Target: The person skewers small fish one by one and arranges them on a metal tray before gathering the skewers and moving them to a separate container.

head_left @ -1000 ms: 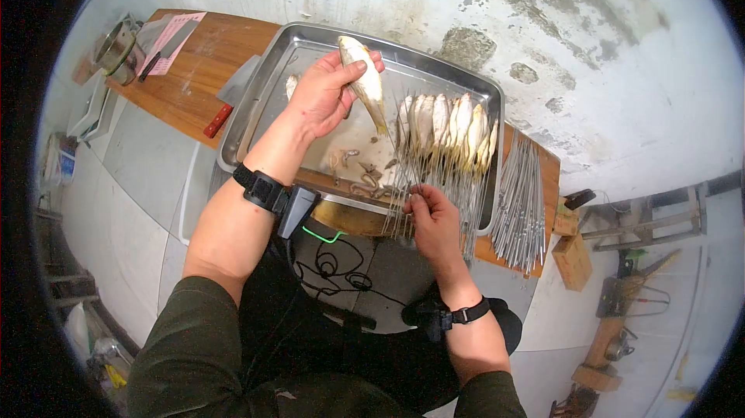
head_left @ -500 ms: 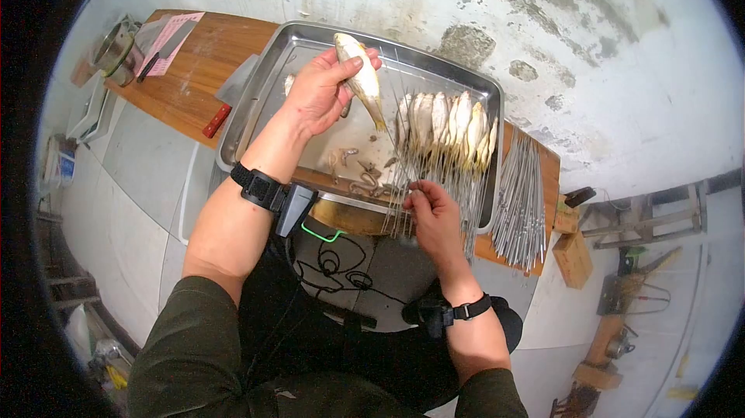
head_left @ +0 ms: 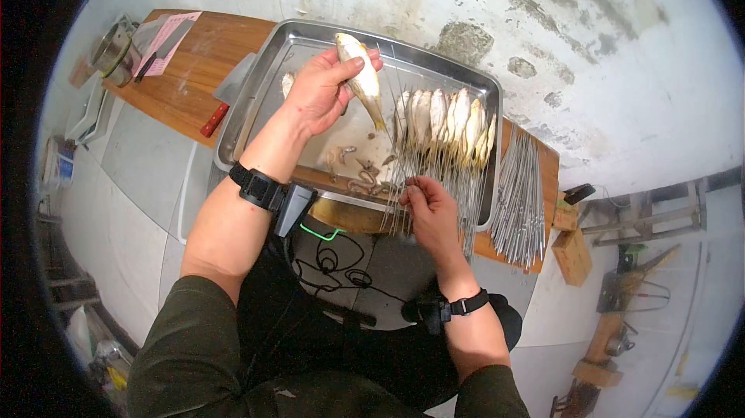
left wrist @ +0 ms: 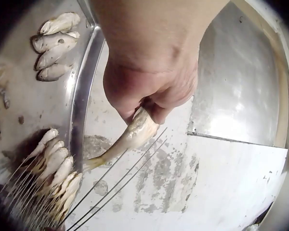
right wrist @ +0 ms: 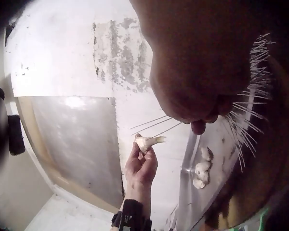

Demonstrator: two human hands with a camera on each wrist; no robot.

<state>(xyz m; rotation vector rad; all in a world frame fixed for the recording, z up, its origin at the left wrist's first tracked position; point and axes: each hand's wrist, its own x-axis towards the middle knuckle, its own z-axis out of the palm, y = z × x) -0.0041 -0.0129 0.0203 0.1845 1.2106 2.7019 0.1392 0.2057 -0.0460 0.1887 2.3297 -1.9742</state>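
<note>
Raised over the metal tray point(head_left: 310, 36), the left hand point(head_left: 320, 92) holds a small pale fish point(head_left: 359, 76), thumb on its side and tail pointing down. The right hand point(head_left: 434, 212) pinches thin metal skewers near the tray's front edge; their far ends reach up beside the fish in the left wrist view point(left wrist: 139, 132). One skewer crosses near the fish's tail; whether it enters the fish, I cannot tell. To the right, a row of skewered fish point(head_left: 438, 117) lies in the tray, handles toward the person.
Bare skewers point(head_left: 518, 204) lie on the wooden board right of the tray. Several loose fish point(left wrist: 55, 53) and some scraps point(head_left: 365, 177) are in the tray. A red-handled cleaver point(head_left: 215, 119) rests at its left, with another knife point(head_left: 167, 49) and a metal pot point(head_left: 115, 53) farther left.
The left hand and its fish have shifted slightly up and left, and the skewers' far ends now show more plainly beside the fish. Both hands keep their holds.
</note>
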